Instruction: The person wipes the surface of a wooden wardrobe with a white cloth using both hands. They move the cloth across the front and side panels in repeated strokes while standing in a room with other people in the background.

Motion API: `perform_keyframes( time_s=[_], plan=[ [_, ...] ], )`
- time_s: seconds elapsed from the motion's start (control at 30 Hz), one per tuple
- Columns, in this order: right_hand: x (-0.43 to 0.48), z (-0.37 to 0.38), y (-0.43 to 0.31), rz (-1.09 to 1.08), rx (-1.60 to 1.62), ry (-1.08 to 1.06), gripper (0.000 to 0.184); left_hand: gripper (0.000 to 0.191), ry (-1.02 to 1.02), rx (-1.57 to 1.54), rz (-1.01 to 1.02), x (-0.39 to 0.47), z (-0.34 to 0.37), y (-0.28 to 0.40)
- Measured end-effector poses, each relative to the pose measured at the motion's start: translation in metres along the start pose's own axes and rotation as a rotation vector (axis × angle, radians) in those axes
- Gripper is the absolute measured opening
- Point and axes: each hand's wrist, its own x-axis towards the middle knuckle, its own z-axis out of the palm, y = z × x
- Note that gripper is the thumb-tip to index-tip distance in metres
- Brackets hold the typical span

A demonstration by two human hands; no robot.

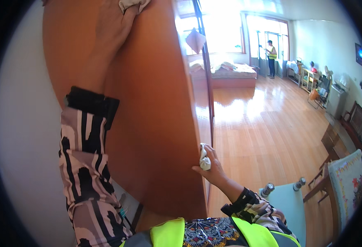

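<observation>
A tall reddish-brown wooden wardrobe side panel (150, 123) fills the middle of the head view. My left hand (119, 18) is high up on that panel, at the top edge of the picture, closed on a pale cloth (132, 5); part of the hand and cloth is cut off. Lower down, my right hand (211, 168) grips the panel's front edge, with a crumpled whitish cloth (205, 160) held between thumb and fingers. Along that front runs a glossy, reflective door (201, 102). A pink diamond-shaped ornament (195, 41) hangs by its upper part.
A pale glass-like tabletop (284, 203) with metal fittings stands at lower right, beside a wooden chair (333, 191) with an embroidered cover. Farther off are a bed (233, 74), a person (271, 58) in a yellow vest, and a rack (308, 81). A white wall (23, 123) borders the left.
</observation>
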Motion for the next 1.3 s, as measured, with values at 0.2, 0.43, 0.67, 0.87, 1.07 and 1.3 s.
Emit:
perform_keyframes(
  time_s=[0.2,0.43,0.67,0.87,1.07,1.3],
  plan=[
    [0.006,0.0,-0.017,0.029,0.1,-0.026,0.071,0.052,-0.162,-0.026,0.377,-0.022,0.001,0.044],
    [0.009,0.004,-0.016,0.194,0.257,-0.111,0.049,0.064,-0.411,0.046,0.266,-0.111,-0.026,0.066],
    [-0.035,-0.04,0.036,0.529,0.492,0.076,0.035,0.056,-0.361,-0.053,0.124,-0.14,-0.04,0.013],
    [-0.126,-0.128,0.098,0.733,0.589,0.454,0.022,0.045,-0.176,0.16,-0.15,-0.147,-0.076,-0.034],
    [-0.18,-0.149,0.084,0.86,0.786,0.786,0.021,0.032,-0.13,0.332,-0.25,-0.19,-0.13,-0.103],
    [-0.153,-0.119,0.06,0.706,0.885,0.627,0.031,0.034,-0.046,0.228,-0.602,-0.227,-0.149,-0.155]
  ],
)
